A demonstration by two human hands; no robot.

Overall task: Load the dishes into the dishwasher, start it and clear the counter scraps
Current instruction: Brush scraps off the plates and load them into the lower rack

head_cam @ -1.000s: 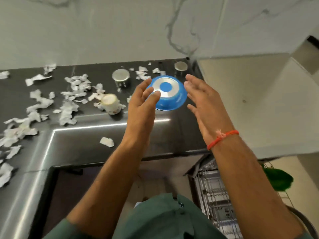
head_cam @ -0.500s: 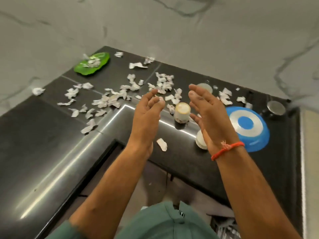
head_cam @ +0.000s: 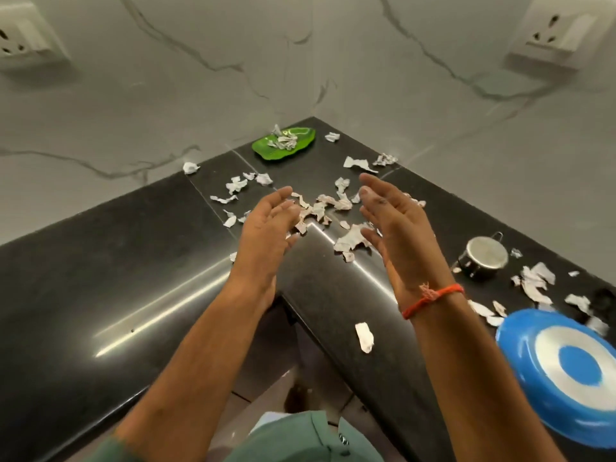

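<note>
Torn white paper scraps [head_cam: 336, 203] lie scattered over the black corner counter [head_cam: 126, 261]. My left hand [head_cam: 266, 225] and my right hand [head_cam: 393, 225] hover above the scraps, palms facing each other, fingers straight, holding nothing. A green leaf-shaped plate [head_cam: 283, 146] with scraps on it sits in the far corner. A blue plate with a white ring [head_cam: 566, 371] lies upside down at the right edge. A small steel cup [head_cam: 483, 258] stands upside down to the right of my right hand. A single scrap [head_cam: 364, 336] lies near the counter's front edge.
Marble walls meet behind the counter, with a power socket on the left [head_cam: 23, 38] and another on the right [head_cam: 550, 35]. More scraps [head_cam: 533, 285] lie between the steel cup and the blue plate. Floor shows below, between the counter's two arms.
My view has swung left from the blue plate to the counter corner. Both hands moved away from the plate and now hover over the scraps, still empty.
</note>
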